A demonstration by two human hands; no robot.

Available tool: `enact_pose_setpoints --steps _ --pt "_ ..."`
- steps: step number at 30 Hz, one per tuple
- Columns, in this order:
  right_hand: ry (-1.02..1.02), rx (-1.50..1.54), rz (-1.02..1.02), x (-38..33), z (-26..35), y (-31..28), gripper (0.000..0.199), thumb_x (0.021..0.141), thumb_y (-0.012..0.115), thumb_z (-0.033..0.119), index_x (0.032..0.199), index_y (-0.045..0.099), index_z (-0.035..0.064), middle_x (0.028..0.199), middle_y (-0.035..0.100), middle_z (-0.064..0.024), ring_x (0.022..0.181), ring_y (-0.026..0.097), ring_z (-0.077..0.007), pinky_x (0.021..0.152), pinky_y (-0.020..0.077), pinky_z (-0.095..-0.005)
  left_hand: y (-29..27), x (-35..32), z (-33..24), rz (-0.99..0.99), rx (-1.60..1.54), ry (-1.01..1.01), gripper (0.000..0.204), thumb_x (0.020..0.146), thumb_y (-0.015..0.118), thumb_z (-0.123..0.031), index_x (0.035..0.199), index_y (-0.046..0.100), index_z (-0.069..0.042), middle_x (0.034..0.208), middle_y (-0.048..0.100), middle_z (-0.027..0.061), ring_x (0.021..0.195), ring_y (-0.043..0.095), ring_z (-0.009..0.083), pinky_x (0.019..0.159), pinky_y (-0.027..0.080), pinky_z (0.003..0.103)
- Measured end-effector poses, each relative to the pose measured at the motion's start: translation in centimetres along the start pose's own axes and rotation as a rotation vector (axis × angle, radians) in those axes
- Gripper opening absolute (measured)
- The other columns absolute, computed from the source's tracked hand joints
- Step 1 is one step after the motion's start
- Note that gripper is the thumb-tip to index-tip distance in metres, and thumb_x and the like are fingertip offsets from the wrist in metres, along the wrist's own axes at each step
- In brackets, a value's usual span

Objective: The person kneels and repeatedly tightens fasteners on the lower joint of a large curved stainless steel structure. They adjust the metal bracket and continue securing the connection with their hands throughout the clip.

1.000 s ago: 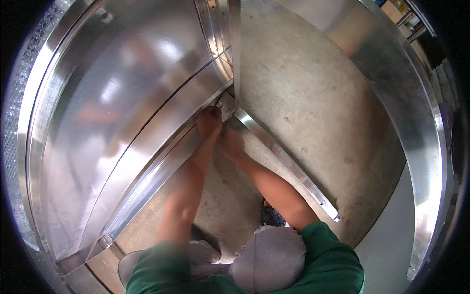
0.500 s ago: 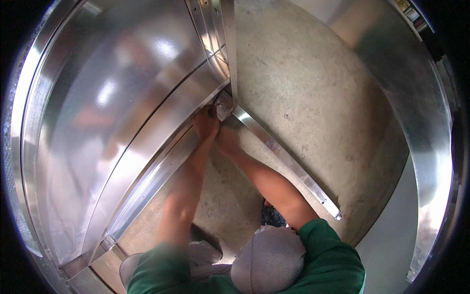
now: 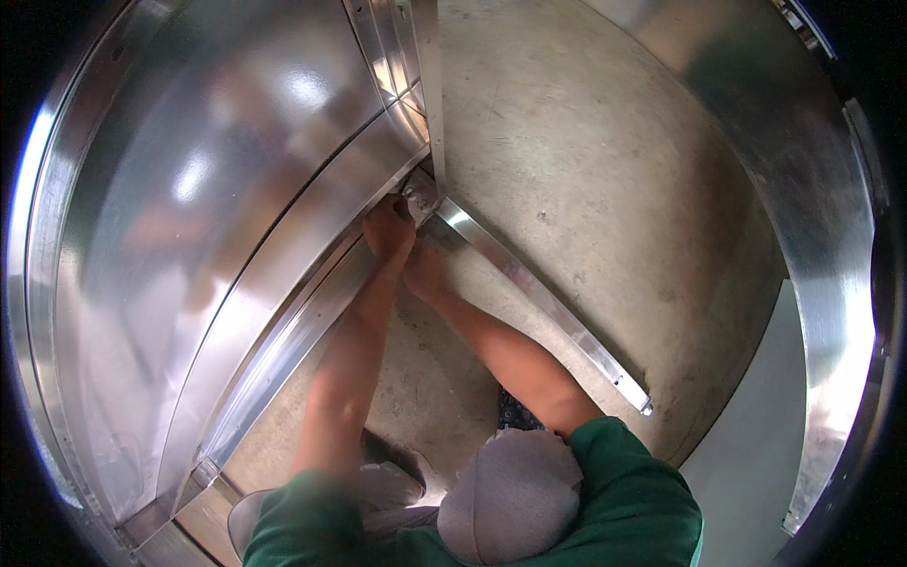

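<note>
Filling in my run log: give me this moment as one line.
left hand: at corner joint of shiny sheet-metal duct | right hand: beside it, on bare concrete floor | angled metal flange strip: on floor

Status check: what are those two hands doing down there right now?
Left hand and right hand both at metal corner joint. Grip unclear. Loose metal strip lies alongside.

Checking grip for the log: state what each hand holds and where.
Both hands, left and right, press at the corner joint of the shiny sheet-metal duct frame; a closed grasp cannot be told.
</note>
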State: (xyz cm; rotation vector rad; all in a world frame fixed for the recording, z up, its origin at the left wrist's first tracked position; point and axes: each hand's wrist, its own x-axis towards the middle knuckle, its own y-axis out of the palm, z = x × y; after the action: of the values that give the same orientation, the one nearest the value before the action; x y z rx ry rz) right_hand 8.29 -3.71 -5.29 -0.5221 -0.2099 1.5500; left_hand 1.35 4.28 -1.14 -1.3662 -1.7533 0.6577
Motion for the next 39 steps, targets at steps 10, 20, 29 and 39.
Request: enact_pose_setpoints --steps 10,20,29,39 --pt "0.19 -0.072 -0.018 -1.3 1.1 -3.2 0.035 0.097 0.051 0.026 0.116 0.063 -0.0012 0.108 0.066 -0.0328 0.106 0.062 -0.0504 0.091 0.0485 -0.0566 0.6 -0.1 -1.1 0.023 0.049 -0.119 0.022 0.088 0.062 -0.021 0.086 0.073 -0.002 0.089 0.071 0.0222 0.085 0.069 0.0412 0.079 0.053 0.051" --pt "0.138 -0.203 -0.069 -1.9 4.2 -6.1 0.036 0.096 0.053 0.031 0.111 0.066 0.0008 0.099 0.069 -0.0283 0.097 0.065 -0.0485 0.083 0.0513 -0.0568 1.9 1.5 -0.2 0.162 0.036 -0.286 0.033 0.09 0.061 -0.027 0.084 0.073 0.003 0.091 0.071 0.0268 0.088 0.069 0.0436 0.082 0.054 0.051" --pt "-0.041 -0.53 -0.08 1.5 7.0 -12.9 0.032 0.098 0.056 0.034 0.093 0.072 0.0066 0.092 0.071 -0.0203 0.087 0.069 -0.0419 0.075 0.0535 -0.0538 4.3 2.3 1.6 0.09 -0.767 -0.828 0.031 0.09 0.059 -0.025 0.095 0.071 0.004 0.085 0.071 0.0208 0.075 0.071 0.0276 0.061 0.055 0.04" --pt "-0.093 -0.517 -0.117 -0.6 7.0 -10.1 0.018 0.097 0.053 0.016 0.105 0.059 0.0007 0.09 0.069 -0.0227 0.083 0.069 -0.0424 0.071 0.0536 -0.054 6.9 1.2 4.9 0.171 -0.58 -0.567 0.034 0.098 0.055 -0.03 0.106 0.067 0.0 0.086 0.07 0.0106 0.078 0.069 0.0168 0.058 0.052 0.034"
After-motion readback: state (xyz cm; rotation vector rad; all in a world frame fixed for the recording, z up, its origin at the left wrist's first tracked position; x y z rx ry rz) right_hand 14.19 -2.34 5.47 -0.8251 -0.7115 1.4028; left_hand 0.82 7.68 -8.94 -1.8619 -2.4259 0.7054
